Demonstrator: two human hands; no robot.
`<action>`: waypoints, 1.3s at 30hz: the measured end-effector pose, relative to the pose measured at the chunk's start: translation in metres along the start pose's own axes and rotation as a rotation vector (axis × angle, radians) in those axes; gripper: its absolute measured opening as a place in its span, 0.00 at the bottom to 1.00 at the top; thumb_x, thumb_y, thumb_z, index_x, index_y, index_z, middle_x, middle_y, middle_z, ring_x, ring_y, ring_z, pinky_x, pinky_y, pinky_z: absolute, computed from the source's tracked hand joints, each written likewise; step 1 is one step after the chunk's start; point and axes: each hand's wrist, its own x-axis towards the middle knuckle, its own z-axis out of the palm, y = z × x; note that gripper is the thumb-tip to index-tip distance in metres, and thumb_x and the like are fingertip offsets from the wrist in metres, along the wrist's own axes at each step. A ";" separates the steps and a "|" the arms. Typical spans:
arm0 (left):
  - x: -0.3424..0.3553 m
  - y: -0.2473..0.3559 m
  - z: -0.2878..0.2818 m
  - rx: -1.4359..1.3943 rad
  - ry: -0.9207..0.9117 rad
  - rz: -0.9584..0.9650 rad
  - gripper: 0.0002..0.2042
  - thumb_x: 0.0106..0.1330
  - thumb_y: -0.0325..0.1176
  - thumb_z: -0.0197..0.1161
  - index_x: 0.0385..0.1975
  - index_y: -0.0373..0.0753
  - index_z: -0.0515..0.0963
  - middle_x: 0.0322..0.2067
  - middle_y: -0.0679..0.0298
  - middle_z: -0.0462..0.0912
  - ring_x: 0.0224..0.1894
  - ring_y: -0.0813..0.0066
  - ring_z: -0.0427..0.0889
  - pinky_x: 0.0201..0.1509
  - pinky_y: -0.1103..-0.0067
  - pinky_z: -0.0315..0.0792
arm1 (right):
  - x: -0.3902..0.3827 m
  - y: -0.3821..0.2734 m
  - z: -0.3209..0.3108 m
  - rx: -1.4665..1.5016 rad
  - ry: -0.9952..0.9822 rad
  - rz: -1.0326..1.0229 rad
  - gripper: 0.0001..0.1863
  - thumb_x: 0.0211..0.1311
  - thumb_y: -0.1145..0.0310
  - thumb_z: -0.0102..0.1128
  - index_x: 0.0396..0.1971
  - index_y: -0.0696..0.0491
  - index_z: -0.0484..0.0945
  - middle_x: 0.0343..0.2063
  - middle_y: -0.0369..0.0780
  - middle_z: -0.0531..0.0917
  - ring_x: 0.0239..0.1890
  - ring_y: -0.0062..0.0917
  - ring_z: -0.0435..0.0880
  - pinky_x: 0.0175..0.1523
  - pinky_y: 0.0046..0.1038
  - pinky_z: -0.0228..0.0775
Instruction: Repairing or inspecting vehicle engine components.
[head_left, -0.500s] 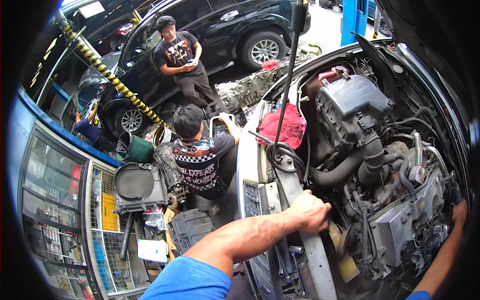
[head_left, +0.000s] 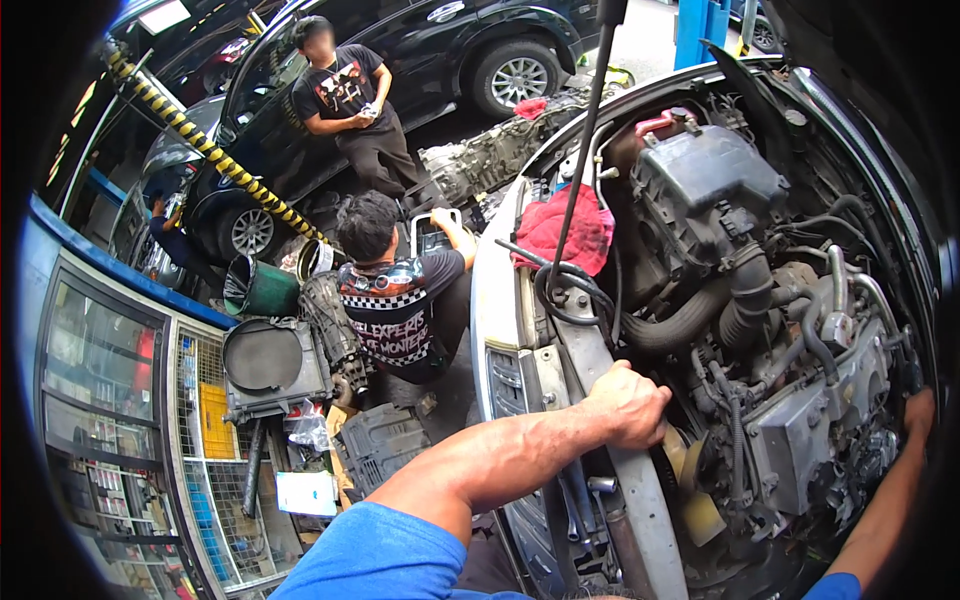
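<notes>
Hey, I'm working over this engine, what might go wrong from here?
Your left hand is curled over the bar near the fan; a slip might knock it into that. Your right hand sits close along the engine's right side, so knuckles could get scraped. The tools beside the bar might get bumped and drop.

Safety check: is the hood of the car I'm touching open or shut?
Open: the engine lies uncovered, and your left hand rests on the metal beam beside it.
</notes>
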 end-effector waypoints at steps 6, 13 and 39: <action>0.000 0.008 -0.004 0.051 -0.003 -0.020 0.19 0.57 0.49 0.63 0.37 0.39 0.82 0.23 0.52 0.85 0.31 0.52 0.87 0.49 0.58 0.73 | -0.006 0.003 0.006 0.123 0.035 -0.053 0.21 0.58 0.66 0.70 0.49 0.61 0.78 0.51 0.59 0.81 0.58 0.53 0.79 0.61 0.46 0.72; 0.002 0.008 0.006 0.113 0.044 0.011 0.18 0.56 0.49 0.63 0.36 0.40 0.81 0.22 0.55 0.83 0.30 0.53 0.86 0.45 0.58 0.73 | -0.023 -0.006 0.000 0.193 0.056 -0.100 0.19 0.58 0.69 0.70 0.47 0.62 0.79 0.49 0.59 0.82 0.56 0.54 0.80 0.59 0.44 0.74; 0.334 0.243 -0.062 -0.749 0.571 0.347 0.23 0.75 0.46 0.56 0.54 0.29 0.76 0.48 0.42 0.83 0.53 0.52 0.82 0.60 0.69 0.72 | -0.054 -0.015 -0.048 0.202 -0.142 -0.213 0.16 0.37 0.81 0.69 0.33 0.61 0.88 0.39 0.55 0.87 0.46 0.46 0.88 0.50 0.41 0.80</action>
